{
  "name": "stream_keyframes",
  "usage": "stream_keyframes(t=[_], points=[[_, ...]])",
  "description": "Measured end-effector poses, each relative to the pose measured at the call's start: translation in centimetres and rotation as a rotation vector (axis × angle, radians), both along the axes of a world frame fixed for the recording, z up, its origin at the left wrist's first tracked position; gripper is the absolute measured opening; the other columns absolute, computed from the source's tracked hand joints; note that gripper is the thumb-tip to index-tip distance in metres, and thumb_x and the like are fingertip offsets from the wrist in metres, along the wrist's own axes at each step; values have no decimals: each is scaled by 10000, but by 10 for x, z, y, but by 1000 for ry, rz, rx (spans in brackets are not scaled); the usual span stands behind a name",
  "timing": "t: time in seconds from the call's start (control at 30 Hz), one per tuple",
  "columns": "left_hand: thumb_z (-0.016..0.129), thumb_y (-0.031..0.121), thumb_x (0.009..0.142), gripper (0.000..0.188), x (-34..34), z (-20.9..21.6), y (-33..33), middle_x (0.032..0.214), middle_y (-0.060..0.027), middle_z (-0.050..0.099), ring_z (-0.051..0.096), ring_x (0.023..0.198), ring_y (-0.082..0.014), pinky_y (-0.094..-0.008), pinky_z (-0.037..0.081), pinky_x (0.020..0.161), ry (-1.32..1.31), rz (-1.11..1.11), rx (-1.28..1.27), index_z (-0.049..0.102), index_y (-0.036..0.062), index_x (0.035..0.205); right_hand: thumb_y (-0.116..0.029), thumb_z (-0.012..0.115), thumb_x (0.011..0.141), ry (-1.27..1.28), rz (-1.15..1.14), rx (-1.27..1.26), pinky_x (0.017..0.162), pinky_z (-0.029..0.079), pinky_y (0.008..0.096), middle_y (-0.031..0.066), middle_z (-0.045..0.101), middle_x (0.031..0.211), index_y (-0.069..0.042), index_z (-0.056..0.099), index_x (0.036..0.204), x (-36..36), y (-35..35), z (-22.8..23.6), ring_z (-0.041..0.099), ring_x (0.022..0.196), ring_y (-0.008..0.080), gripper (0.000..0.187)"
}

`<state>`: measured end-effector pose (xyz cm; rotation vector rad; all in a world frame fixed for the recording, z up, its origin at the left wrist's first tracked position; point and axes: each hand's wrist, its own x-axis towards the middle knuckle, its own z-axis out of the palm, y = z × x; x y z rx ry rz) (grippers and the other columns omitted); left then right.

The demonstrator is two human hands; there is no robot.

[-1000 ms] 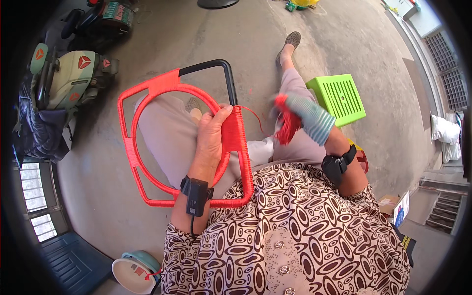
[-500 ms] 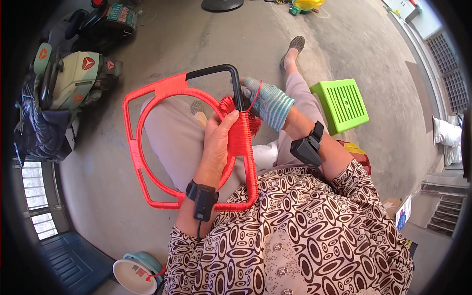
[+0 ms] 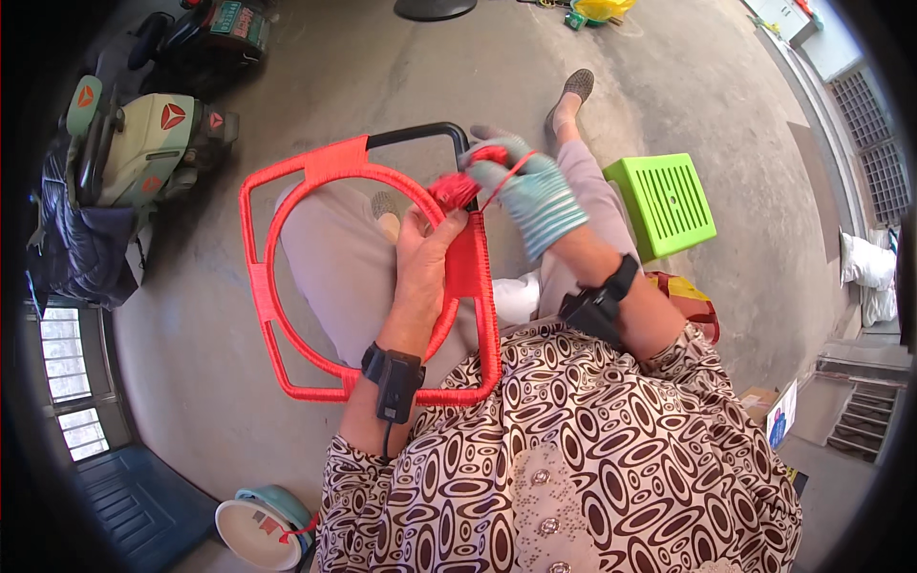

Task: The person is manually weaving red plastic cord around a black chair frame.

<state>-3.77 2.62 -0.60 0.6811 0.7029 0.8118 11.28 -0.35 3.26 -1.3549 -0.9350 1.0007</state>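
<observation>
A square metal frame with a round inner ring (image 3: 277, 220) rests tilted over my lap. Red cord is wrapped closely around most of it, while the far right corner (image 3: 420, 134) shows bare black tube. My bare left hand (image 3: 423, 253) is closed on the wrapped right side, thumb on top just below the black part. In a striped glove, my right hand (image 3: 530, 196) grips a bundle of red cord (image 3: 453, 191) at the black tube. A strand loops over the glove's fingers. The fingertips are slightly blurred.
A green slatted plastic stool (image 3: 669, 202) stands to the right, near my leg. Scooters (image 3: 143, 143) are parked at the left. Lower left, a white basin (image 3: 250, 535) sits by a blue panel (image 3: 143, 506). A red and yellow bag (image 3: 690, 306) lies beside my right elbow.
My right hand has come from behind the tube to above it, bringing the cord bundle over to the near side. My left hand keeps its hold; the frame has barely shifted.
</observation>
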Motion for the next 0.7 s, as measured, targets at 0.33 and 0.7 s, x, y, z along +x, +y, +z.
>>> stream_keyframes(t=[0.33, 0.7], points=[[635, 115, 859, 139, -5, 1, 1, 844, -26, 626, 605, 698, -93, -234, 513, 635, 56, -50, -77, 567, 38, 953, -198, 630, 867, 361, -330, -8, 690, 474, 257, 26, 589, 729, 1, 594, 927, 130, -97, -32, 567, 708, 135, 211], [638, 111, 859, 143, -4, 6, -1, 854, -34, 630, 605, 689, -89, -226, 510, 610, 73, -45, -94, 562, 42, 957, -215, 573, 887, 349, 106, -169, 624, 488, 217, 104, 622, 1132, 1, 536, 1204, 55, -51, -16, 555, 616, 89, 385]])
